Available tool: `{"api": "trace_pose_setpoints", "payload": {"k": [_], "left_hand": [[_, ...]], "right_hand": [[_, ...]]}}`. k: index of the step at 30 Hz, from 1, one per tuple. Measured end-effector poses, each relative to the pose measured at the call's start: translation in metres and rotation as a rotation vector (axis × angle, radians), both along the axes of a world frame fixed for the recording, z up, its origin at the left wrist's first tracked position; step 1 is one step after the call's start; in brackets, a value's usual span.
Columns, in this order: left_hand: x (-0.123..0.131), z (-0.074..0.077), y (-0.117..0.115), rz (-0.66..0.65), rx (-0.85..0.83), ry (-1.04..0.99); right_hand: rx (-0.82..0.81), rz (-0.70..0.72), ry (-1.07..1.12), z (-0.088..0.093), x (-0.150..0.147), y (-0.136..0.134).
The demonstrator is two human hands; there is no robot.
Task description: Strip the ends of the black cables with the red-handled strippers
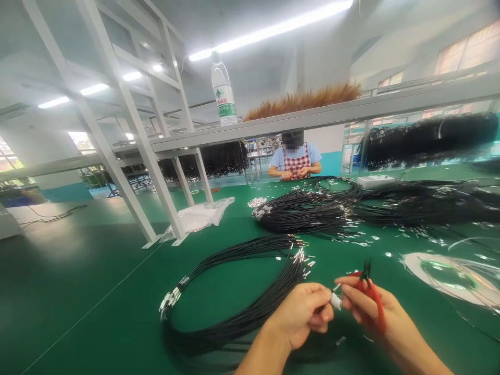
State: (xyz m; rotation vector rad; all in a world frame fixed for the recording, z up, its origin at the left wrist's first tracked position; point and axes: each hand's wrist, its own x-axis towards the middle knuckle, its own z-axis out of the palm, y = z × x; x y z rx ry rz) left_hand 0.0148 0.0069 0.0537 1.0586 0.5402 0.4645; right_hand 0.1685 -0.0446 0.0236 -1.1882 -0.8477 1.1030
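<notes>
Between the thumb and fingers of my left hand (302, 315) is pinched a small white connector (336, 300), seemingly at a cable's end. My right hand (377, 307) grips red-handled pliers (378, 307), their dark jaws pointing up and away from me. Its fingertips come close to the connector; whether they touch it I cannot tell. To the left of my hands a looped bundle of black cables (250, 317) lies on the green table (128, 317), with bare metallic ends near the upper right and whitish ends at the left.
Beyond lies a larger pile of black cables (304, 208), amid small white scraps. A white coil (449, 276) is at right. Grey shelf posts (133, 130) stand at left beside a plastic bag (203, 214); a water bottle (224, 96) tops the shelf. A person (297, 159) works opposite.
</notes>
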Motion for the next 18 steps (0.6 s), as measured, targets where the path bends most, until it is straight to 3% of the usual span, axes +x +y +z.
{"api": "trace_pose_setpoints", "payload": {"k": [8, 14, 18], "left_hand": [[0.0080, -0.0018, -0.0078, 0.137, 0.113, 0.118], [0.0034, -0.0027, -0.0037, 0.005, -0.024, -0.062], [0.0002, -0.0006, -0.0011, -0.008, -0.025, -0.095]], "right_hand": [[0.016, 0.043, -0.011, -0.0018, 0.0006, -0.0007], [0.025, 0.085, 0.045, -0.0013, 0.0000, -0.0014], [-0.009, 0.118, 0.014, -0.0032, -0.0013, 0.0006]]}}
